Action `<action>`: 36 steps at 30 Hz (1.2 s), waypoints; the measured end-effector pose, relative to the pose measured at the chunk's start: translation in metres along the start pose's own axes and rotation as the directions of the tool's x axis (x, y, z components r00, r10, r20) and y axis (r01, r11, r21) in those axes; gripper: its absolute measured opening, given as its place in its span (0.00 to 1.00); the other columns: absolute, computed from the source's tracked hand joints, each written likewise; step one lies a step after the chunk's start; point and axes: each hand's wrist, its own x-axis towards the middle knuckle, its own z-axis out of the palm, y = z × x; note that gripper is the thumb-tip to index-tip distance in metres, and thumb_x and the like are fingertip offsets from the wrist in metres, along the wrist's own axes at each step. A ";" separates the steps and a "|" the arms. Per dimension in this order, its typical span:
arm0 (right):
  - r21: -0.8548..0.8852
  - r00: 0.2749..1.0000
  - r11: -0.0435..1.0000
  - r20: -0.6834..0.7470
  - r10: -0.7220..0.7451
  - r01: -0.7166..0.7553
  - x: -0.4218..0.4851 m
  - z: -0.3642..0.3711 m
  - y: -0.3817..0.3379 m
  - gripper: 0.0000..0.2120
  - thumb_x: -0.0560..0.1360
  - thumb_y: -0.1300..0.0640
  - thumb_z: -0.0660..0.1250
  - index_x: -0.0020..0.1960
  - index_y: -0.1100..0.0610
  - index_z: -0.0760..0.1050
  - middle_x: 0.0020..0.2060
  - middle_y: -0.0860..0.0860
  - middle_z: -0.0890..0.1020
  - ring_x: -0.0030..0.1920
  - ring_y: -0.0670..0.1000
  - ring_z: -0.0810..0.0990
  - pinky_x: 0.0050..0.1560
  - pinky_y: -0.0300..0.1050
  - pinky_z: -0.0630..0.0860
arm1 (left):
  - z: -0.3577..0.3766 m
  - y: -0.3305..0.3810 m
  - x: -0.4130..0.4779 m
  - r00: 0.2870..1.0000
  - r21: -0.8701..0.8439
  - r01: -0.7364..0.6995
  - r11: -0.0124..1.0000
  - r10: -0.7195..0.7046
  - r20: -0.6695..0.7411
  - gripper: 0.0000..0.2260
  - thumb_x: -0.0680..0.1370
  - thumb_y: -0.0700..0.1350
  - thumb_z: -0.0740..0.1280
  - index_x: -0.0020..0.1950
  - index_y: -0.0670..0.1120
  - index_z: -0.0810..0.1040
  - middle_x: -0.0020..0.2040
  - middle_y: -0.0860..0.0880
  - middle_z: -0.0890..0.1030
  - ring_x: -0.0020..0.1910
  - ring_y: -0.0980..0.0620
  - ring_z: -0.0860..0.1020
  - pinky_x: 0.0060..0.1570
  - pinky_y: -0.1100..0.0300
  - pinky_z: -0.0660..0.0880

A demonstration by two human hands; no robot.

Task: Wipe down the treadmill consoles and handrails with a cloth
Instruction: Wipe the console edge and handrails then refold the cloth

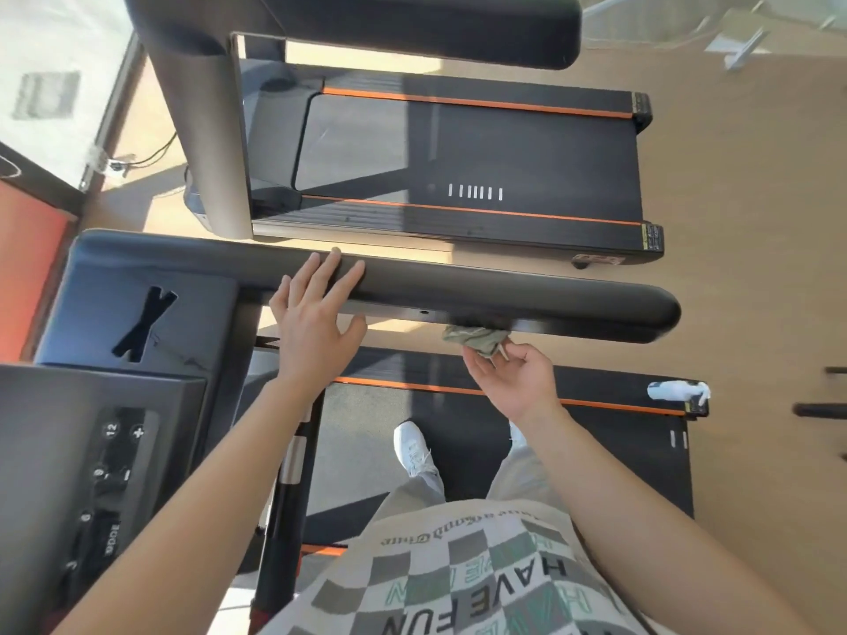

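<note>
Olive crumpled cloth [474,339] pinched in right hand [513,382], left hand [311,313] spread on rounded handrail [504,295].

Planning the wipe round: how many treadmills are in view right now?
2. The near treadmill is under the person's white shoe, the right hand holding the cloth to its handrail. The far treadmill lies beyond that handrail. Others may be out of frame.

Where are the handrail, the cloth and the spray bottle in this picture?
handrail [527,297]: head view, bare dark top surface.
cloth [474,337]: head view, bunched green middle.
spray bottle [673,390]: head view, white body.
</note>
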 end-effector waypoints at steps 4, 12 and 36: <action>-0.066 0.999 0.997 -0.039 -0.029 0.027 0.003 0.009 0.011 0.18 0.73 0.70 0.54 0.58 0.60 0.75 0.56 0.58 0.81 0.63 0.61 0.78 0.68 0.59 0.73 | -0.001 -0.001 0.001 1.000 -0.056 -0.003 0.998 0.005 0.028 0.28 0.78 0.43 0.71 0.78 0.54 0.70 0.80 0.48 0.65 0.81 0.45 0.57 0.77 0.42 0.49; -0.269 0.990 0.953 -0.027 0.139 -0.141 0.018 0.062 0.091 0.19 0.76 0.74 0.52 0.60 0.62 0.73 0.59 0.61 0.80 0.61 0.60 0.79 0.63 0.59 0.76 | -0.030 -0.021 0.009 0.984 -0.030 -0.097 0.995 0.100 0.149 0.27 0.79 0.41 0.69 0.78 0.51 0.71 0.81 0.48 0.64 0.79 0.44 0.61 0.70 0.40 0.58; -0.435 0.970 0.870 -0.177 0.169 -0.231 0.013 0.118 0.144 0.12 0.80 0.61 0.68 0.63 0.60 0.75 0.58 0.59 0.82 0.59 0.58 0.80 0.65 0.61 0.75 | -0.038 -0.057 0.019 0.973 -0.023 0.227 0.974 -0.228 -0.026 0.20 0.80 0.54 0.70 0.72 0.54 0.77 0.76 0.48 0.73 0.78 0.46 0.63 0.73 0.45 0.57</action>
